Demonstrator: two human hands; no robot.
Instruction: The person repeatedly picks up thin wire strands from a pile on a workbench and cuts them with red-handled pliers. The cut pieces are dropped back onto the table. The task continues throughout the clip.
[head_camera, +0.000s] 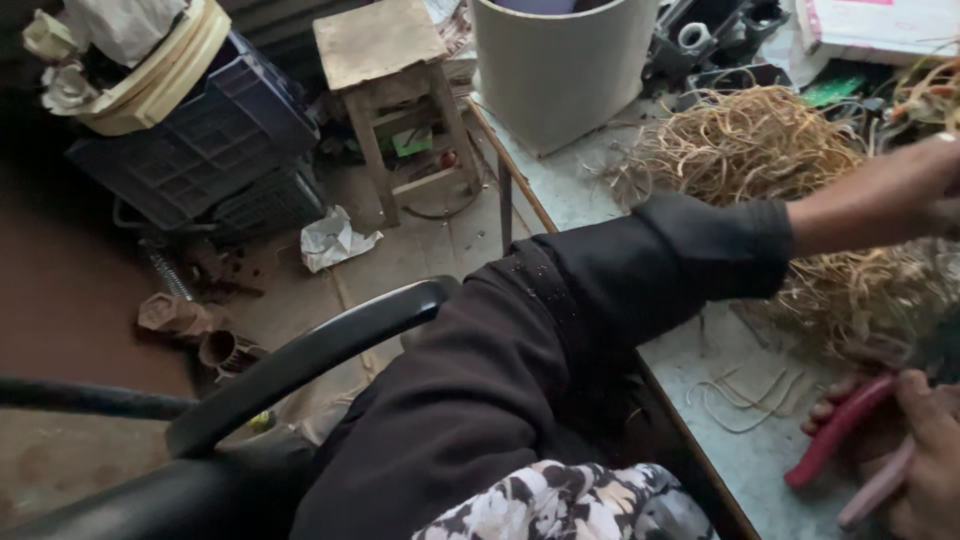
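Right hand (915, 450) closed on red-handled pliers (840, 428); left hand (940, 195) mostly out of frame, grip can't be told.
Risk: left arm reaches across the tangled straw-coloured wire pile (760, 150) on the worktop (570, 195); sleeve (640, 270) could snag strands and drag cut pieces (740, 395) off the edge.

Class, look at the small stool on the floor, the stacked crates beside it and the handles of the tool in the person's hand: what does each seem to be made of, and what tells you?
Stool: bare, worn wood, going by its pale matt planks and joined legs. Crates: probably moulded plastic, dark blue with a lattice grid. Tool handles: red and pink smooth coating, likely plastic or rubber, held in the right hand.
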